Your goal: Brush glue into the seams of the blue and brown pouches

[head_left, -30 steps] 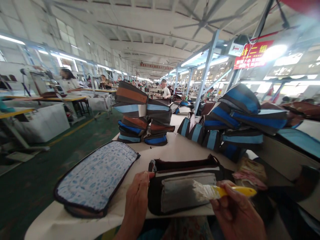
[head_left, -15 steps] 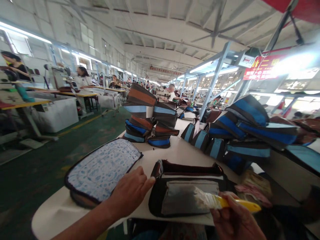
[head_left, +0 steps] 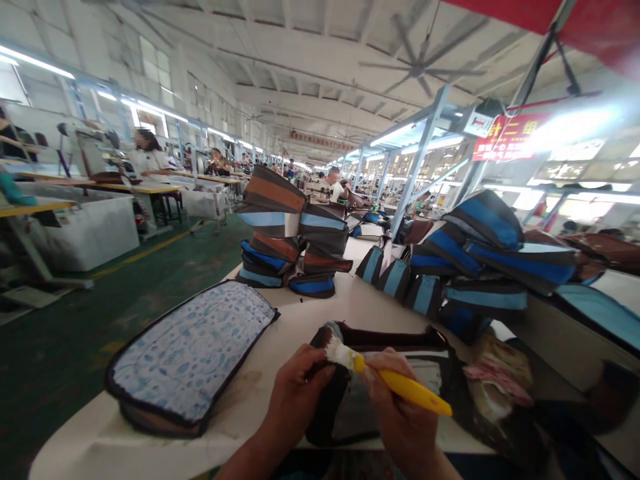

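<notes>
My right hand (head_left: 403, 410) grips a paintbrush (head_left: 415, 392) with a yellow handle and pale, clotted bristles. Its bristle end touches the left upper corner of a dark bag piece (head_left: 325, 420), which has raised sides and a grey inner panel. At that same corner my left hand (head_left: 300, 390) pinches the edge of the piece, close beside the bristles. To the left lies a flat bag panel (head_left: 185, 353) with a blue-and-white patterned lining and a black border. My right hand hides part of the grey panel.
Stacked bag pieces (head_left: 275, 220) in brown, grey and blue stand behind on the pale table (head_left: 80, 447). More blue-striped pieces (head_left: 450, 253) are heaped at the right, near a stained container with a pink cloth (head_left: 500, 373). Other people sit at sewing machines along the left.
My right hand has brought the brush leftward from over the grey panel to the piece's corner. My left hand has shifted right and now pinches that corner. The view has turned slightly right.
</notes>
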Motion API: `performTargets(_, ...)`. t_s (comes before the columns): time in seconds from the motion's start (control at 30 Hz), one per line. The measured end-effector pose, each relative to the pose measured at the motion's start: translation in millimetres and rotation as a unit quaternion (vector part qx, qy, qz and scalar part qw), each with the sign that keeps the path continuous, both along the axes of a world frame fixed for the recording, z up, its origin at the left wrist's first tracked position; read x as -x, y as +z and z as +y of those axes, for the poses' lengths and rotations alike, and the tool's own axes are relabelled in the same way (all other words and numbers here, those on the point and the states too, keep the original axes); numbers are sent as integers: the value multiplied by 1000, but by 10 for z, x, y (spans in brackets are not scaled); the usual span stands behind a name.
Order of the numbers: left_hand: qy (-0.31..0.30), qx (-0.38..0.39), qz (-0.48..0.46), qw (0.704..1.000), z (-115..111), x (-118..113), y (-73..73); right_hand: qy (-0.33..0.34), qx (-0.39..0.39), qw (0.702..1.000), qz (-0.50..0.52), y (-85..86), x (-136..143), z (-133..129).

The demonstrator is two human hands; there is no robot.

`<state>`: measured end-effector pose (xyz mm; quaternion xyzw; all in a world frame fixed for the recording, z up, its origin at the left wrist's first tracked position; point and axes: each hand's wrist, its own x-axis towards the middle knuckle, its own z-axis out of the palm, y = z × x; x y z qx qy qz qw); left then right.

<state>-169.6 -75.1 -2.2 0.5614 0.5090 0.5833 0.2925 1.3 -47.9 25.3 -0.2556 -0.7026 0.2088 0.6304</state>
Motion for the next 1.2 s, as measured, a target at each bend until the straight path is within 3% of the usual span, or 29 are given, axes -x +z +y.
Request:
performTargets(0.07, -35, 26, -38, 998, 10, -3, 35, -15, -90, 992, -93, 62, -35, 110)
performTargets(0.13, -67, 55, -85, 993, 23, -16, 47, -55, -126, 982, -130, 132, -101, 182)
performTargets(0.2, -92, 83, -138, 983, 41, -41, 52, -86, -125, 982, -116, 178, -162, 200)
performTargets(0.3, -111, 119, -203, 965, 67, -89, 70, -62, -113, 985, -116, 170, -198, 162)
performTargets(0.43, -107, 141, -267, 947, 89, -137, 107, -75, -172, 967, -173, 129, -203, 116)
performTargets(0.5, -101, 145, -273, 946, 93, -144, 119, -92, -166, 968, -162, 135, -214, 103)
performTargets(0.67, -97, 139, -254, 952, 86, -141, 139, -34, -159, 966, -202, 179, -208, 64)
performTargets(0.8, -72, 147, -232, 959, 100, -131, 94, -49, -179, 965, -183, 178, -160, 14)
performTargets(0.97, -40, 177, -189, 965, 152, -65, -83, -83, -159, 961, -211, 100, -157, 73)
performTargets(1.07, 3, 182, -125, 975, 174, 45, -105, -88, -162, 974, -132, 20, -232, 65)
performTargets(1.2, 62, 114, 87, 988, 470, 314, 106, -129, -144, 981, 24, -111, -414, -92)
